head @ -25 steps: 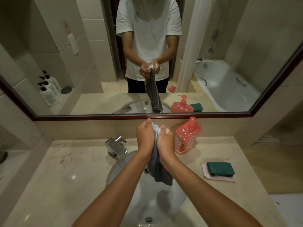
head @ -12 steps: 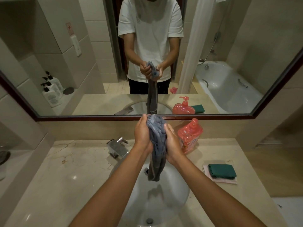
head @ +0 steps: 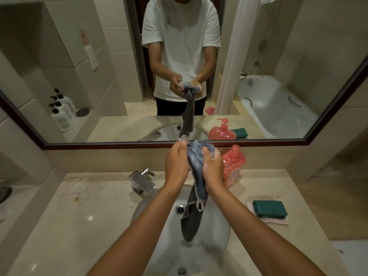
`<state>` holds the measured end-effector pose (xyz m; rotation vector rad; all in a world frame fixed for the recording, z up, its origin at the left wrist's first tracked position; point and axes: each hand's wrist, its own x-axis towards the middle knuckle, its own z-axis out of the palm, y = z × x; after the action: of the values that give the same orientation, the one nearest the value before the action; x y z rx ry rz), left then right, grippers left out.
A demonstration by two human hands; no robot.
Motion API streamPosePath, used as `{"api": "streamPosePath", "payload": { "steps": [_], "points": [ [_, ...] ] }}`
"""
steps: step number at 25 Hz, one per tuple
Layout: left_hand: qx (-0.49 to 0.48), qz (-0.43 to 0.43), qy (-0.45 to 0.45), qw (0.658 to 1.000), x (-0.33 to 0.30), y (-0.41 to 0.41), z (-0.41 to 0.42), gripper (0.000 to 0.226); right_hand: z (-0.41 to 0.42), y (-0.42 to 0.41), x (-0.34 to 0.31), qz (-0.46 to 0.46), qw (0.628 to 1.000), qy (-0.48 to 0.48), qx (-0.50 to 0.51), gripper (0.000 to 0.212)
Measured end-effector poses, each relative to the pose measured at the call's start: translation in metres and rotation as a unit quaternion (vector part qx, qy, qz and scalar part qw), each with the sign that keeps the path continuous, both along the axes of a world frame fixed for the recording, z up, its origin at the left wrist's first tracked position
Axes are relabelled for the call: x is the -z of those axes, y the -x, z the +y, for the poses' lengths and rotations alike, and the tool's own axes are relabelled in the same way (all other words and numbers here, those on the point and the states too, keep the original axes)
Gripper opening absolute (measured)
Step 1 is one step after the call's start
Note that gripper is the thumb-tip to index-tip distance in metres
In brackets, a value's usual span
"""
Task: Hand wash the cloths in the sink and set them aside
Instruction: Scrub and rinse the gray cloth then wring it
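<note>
Change: grey cloth (head: 196, 172) now bunches higher between the palms than before.
Left hand (head: 176, 163): grips cloth.
Right hand (head: 212, 167): clamps cloth above sink (head: 219, 232).

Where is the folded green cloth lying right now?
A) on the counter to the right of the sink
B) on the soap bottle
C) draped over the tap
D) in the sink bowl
A: the green cloth lies folded on a pink cloth on the counter, right of the sink.
</note>
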<state>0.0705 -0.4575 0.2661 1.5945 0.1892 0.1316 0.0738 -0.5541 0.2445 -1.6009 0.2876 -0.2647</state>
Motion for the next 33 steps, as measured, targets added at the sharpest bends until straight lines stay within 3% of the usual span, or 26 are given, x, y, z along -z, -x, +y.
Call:
{"api": "streamPosePath", "payload": {
  "steps": [2, 5, 8, 12, 14, 18, 21, 24, 28, 30, 33],
  "points": [
    [0.048, 0.070, 0.075, 0.994, -0.004, 0.000, -0.008, 0.046, 0.002, 0.007, 0.000, -0.022, 1.000, 0.014, 0.008, 0.025],
    [0.042, 0.116, 0.092, 0.988, 0.000, -0.008, -0.014, 0.056, 0.008, 0.017, 0.001, -0.015, 1.000, -0.007, -0.015, 0.029],
    [-0.021, 0.106, 0.142, 0.984, 0.008, -0.009, -0.013, 0.044, 0.005, 0.016, -0.003, -0.012, 0.998, -0.055, -0.034, 0.039],
    [-0.074, 0.115, 0.196, 0.971, 0.011, -0.014, -0.014, 0.029, 0.008, 0.013, -0.006, -0.028, 1.000, 0.000, 0.005, 0.036],
    [-0.076, 0.108, 0.200, 0.971, 0.010, -0.013, -0.017, 0.026, 0.008, 0.005, -0.007, -0.004, 0.999, -0.004, 0.046, 0.030],
    [-0.076, 0.089, 0.237, 0.965, 0.007, -0.012, -0.018, 0.026, 0.012, 0.000, -0.017, 0.013, 0.998, -0.062, 0.020, 0.014],
    [-0.108, 0.089, 0.185, 0.973, -0.001, -0.019, -0.010, 0.027, 0.026, 0.019, -0.007, 0.002, 1.000, 0.009, 0.005, 0.031],
    [-0.124, 0.090, 0.183, 0.971, -0.007, -0.018, -0.006, 0.029, 0.031, 0.022, -0.008, 0.006, 0.998, 0.057, -0.010, 0.035],
    [-0.036, 0.074, 0.142, 0.986, -0.004, -0.004, -0.016, 0.031, 0.015, -0.009, -0.027, 0.111, 0.992, -0.062, 0.011, 0.038],
    [-0.040, 0.061, 0.116, 0.991, -0.005, -0.002, -0.018, 0.032, 0.014, -0.011, -0.030, 0.134, 0.983, -0.126, 0.003, 0.036],
    [-0.091, 0.022, 0.039, 0.995, -0.008, -0.007, -0.014, 0.042, 0.027, 0.005, -0.023, 0.121, 0.986, -0.113, 0.018, 0.037]
  ]
}}
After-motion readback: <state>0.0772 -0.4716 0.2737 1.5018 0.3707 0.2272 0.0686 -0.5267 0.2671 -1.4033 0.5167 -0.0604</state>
